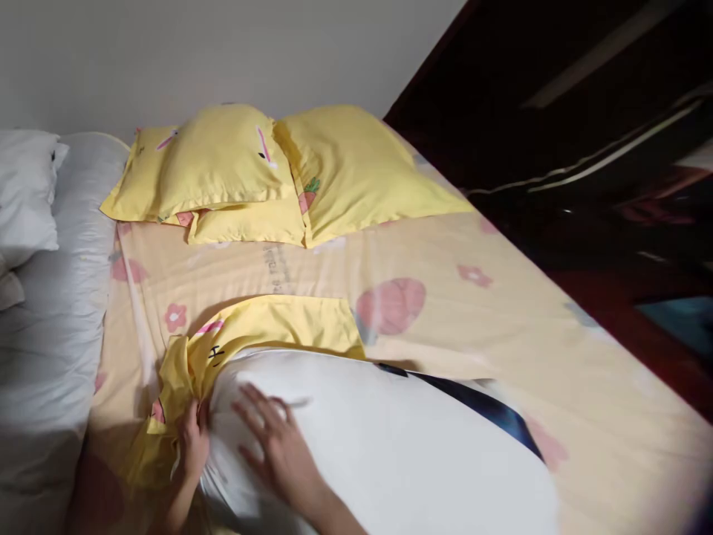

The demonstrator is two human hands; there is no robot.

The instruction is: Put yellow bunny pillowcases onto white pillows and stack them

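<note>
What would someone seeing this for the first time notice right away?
Probably the big white pillow in front, with the right hand spread over it and the left hand at the yellow pillowcase by its left end. Next, likely the bright yellow pillows near the wall, at the far end of the patterned sheet.

Pillow lies on bed before cased pillows.

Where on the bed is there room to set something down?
Bare patterned sheet runs between the yellow pillows and the yellow pillowcase, widening right of the white pillow. Crowded: lower left, around left hand and right hand.
</note>
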